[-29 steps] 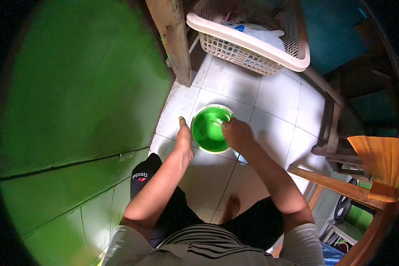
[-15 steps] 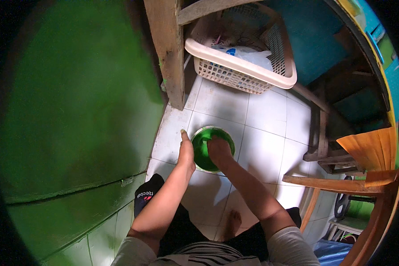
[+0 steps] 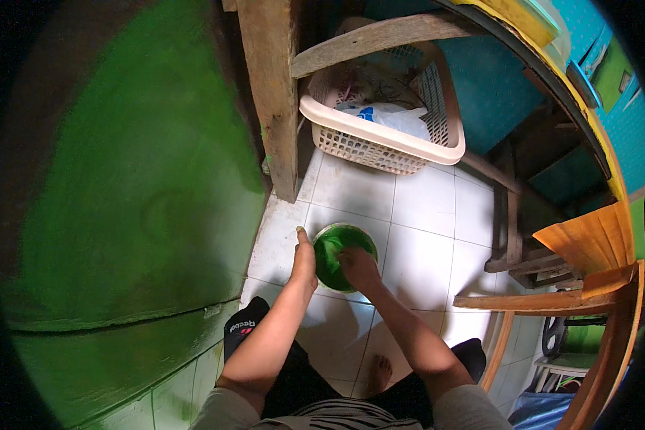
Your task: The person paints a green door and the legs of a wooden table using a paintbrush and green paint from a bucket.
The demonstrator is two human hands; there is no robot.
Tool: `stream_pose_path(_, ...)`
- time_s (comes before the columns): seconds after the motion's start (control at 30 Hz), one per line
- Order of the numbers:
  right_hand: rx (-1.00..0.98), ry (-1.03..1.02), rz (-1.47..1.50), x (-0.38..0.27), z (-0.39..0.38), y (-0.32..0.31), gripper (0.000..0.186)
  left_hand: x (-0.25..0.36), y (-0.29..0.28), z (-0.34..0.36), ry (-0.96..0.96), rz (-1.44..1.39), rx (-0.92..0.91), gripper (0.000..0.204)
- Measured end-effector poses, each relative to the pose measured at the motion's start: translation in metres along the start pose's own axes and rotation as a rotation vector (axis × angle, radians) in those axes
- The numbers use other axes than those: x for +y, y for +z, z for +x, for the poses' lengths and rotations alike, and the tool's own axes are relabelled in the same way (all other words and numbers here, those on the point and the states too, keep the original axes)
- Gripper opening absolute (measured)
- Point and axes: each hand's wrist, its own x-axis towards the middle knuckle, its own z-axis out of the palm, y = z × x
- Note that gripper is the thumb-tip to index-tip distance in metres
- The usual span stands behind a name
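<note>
A round bucket [image 3: 352,235] with green paint inside stands on the white tiled floor. My left hand [image 3: 304,261] is beside its left rim, side-on with fingers extended; whether it touches the rim I cannot tell. My right hand [image 3: 358,265] reaches into the bucket, fingers closed and partly hidden, with what they hold too indistinct to name amid the green paint.
A green painted wall [image 3: 136,215] borders the left. Beyond the bucket are a wooden post [image 3: 269,107] and a pale plastic basket [image 3: 380,154] holding bags. Wooden framework [image 3: 523,297] and an orange sheet [image 3: 580,236] stand at the right. My bare foot [image 3: 381,369] is below the bucket.
My right hand has dipped deeper into the bucket, and the pale implement seen in it earlier is less distinct. The view has shifted, bringing more of the upper framework into sight.
</note>
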Motion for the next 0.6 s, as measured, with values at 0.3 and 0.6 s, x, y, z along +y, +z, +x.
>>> stream_pose_path(0.3, -0.242, 0.643, 0.808, 0.013, -0.023, -0.049, 0.032, -0.014, -0.008, 0.035, 0.008, -0.022, -0.005, 0.092)
stream_pose_path(0.6, -0.170, 0.601, 0.941, 0.013, -0.053, -0.055, 0.026, 0.023, 0.012, -0.015, 0.022, 0.027, 0.071, 0.092)
